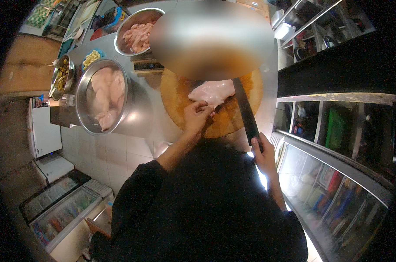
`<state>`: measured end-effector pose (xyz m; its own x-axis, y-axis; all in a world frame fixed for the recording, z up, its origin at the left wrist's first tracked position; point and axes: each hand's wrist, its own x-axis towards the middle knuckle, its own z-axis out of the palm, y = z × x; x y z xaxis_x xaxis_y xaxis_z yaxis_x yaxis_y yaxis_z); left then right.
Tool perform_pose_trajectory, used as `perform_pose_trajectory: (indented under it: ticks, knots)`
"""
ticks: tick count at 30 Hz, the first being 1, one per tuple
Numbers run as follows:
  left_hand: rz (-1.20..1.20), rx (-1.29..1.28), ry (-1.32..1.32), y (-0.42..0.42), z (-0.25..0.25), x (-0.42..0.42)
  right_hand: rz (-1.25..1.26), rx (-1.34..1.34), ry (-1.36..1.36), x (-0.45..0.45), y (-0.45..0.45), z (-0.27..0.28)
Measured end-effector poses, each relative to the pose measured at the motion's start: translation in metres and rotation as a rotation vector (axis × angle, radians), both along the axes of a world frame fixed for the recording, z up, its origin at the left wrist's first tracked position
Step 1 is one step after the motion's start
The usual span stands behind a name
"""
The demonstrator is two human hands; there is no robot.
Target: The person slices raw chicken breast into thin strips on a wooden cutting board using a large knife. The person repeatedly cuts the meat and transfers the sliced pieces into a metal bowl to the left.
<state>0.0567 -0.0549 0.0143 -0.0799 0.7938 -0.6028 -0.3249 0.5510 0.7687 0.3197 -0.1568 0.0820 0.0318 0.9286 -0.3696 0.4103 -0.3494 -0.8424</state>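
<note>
A raw piece of poultry meat [211, 91], pale pink and likely breast, lies on a round wooden chopping board [171, 95]. My left hand [198, 114] grips the meat's near edge between thumb and fingers. In my right hand [262, 150] is the handle of a long, dark-bladed knife [245, 109]. Its blade slants away over the board's right side, and its far end is beside the right end of the meat. A blurred oval covers the far part of the board, so what lies there is hidden.
Left of the board stands a steel bowl [126, 95] with large raw meat pieces [103, 85]. Another steel bowl [117, 41] holds cut meat [137, 36]. Peeled garlic cloves [92, 59] and a smaller bowl of food [63, 73] sit farther left on the steel table [145, 111]. A glass-fronted cooler [329, 177] is at right.
</note>
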Motion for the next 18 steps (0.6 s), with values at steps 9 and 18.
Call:
perform_pose_trajectory:
  ticks: [9, 18]
  knots:
    - [0.019, 0.035, 0.119, -0.028, 0.016, -0.048, 0.390, -0.048, -0.131, 0.014, 0.033, 0.014]
    - [0.108, 0.060, 0.189, -0.061, 0.004, -0.051, 0.790, -0.059, -0.266, 0.018, 0.062, -0.010]
